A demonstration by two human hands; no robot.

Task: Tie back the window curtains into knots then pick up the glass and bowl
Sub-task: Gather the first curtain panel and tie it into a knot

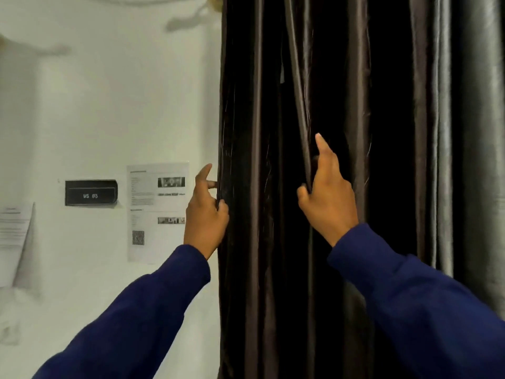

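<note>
The task had barely begun: the curtain (273, 105) filling the right of the frame hung unknotted, the left hand (205, 214) gripping its left edge, the right hand (328, 195) pinching a centre fold, with no glass or bowl in view.

— What is the person wearing?
— Long dark-blue sleeves (142, 318) on both arms, plain cloth, softly creased, ending at the wrists.
— And the hands?
— The left hand (205, 214) and right hand (328, 198) are bare: no gloves, no rings.
</note>
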